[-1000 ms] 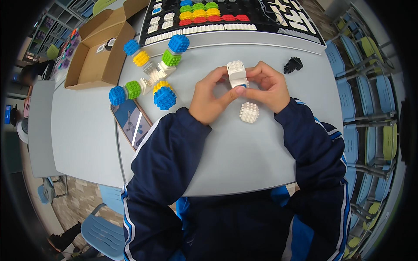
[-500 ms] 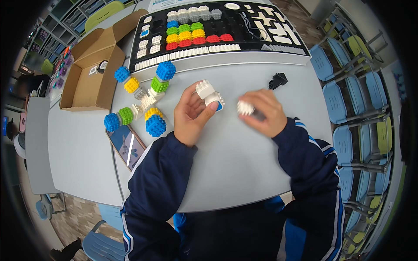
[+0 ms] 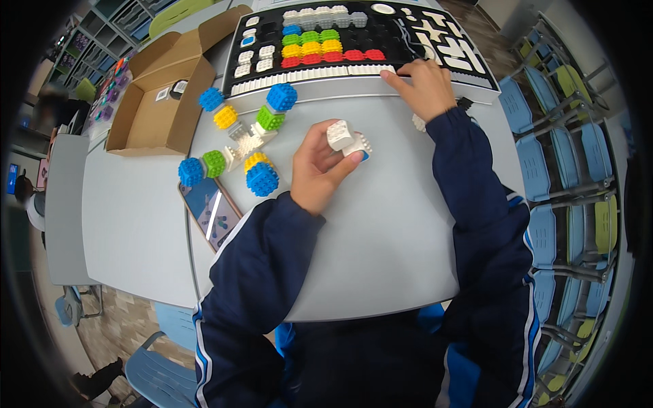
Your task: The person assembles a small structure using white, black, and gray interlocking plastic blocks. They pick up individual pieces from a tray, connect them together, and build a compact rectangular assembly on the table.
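My left hand [image 3: 318, 170] grips two joined white building blocks [image 3: 340, 136] above the table, thumb pressed over the lower one, which has a blue patch. My right hand [image 3: 425, 92] reaches over the front edge of the parts tray [image 3: 299, 85], thumb and forefinger apart near the white strips; its other fingertips are partly hidden. Beside the right wrist, a white studded block [image 3: 418, 122] lies on the table, partly covered. A black block [image 3: 464, 103] shows just behind the sleeve. To the left stands a four-armed block model [image 3: 245, 144] in blue, green, yellow, white and grey.
Rows of coloured blocks [image 3: 311, 49] and flat white pieces [image 3: 449, 47] fill the tray. An open cardboard box [image 3: 146, 126] stands left of it. Under the model's near side lies a phone [image 3: 212, 221]. Stacked blue and green chairs [image 3: 544, 170] line the right.
My right hand has put the white studded block down on the table and moved forward to the tray's edge. The left hand keeps its hold; the view has shifted slightly.
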The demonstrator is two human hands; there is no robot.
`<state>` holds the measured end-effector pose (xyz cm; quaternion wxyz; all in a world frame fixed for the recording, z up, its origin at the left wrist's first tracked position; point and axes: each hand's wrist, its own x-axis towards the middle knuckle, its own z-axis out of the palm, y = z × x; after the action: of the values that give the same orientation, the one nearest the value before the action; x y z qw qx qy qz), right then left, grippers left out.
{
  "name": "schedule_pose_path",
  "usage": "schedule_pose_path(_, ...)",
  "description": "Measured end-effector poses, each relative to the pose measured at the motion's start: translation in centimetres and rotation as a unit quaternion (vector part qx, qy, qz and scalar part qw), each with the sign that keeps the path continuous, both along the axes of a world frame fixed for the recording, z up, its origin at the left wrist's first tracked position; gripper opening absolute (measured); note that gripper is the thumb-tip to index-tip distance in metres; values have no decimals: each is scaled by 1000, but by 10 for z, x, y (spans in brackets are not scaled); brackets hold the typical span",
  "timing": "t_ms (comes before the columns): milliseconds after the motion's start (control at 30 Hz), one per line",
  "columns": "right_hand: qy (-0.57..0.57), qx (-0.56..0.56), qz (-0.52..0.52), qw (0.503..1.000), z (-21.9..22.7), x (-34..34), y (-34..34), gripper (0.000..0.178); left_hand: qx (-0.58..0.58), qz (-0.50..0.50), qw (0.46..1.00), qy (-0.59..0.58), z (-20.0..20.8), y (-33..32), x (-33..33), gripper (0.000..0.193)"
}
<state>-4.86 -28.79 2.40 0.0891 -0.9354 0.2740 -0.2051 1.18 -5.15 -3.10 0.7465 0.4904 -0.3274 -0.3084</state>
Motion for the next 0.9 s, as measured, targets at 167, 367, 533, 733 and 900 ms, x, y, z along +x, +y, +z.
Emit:
schedule_pose_path(167,56,76,-63,994,-4,22,-6,53,18,-9,999,-26,0,0,-1,51)
schedule_pose_path(367,-64,150,-54,985,-15,15,-15,45,45,-5,998,-54,0,1,-1,49)
schedule_pose_path(533,-118,160,-31,979,-19,13,-23,41,58,-9,996,-71,1,0,-2,48)
schedule_pose_path(733,-151,173,-15,973,-13,9,-24,39,55,-12,996,-68,0,-1,-1,49)
schedule_pose_path(900,-339,249,111,900,-9,-8,3,27,57,-13,996,-65,0,-2,-1,48)
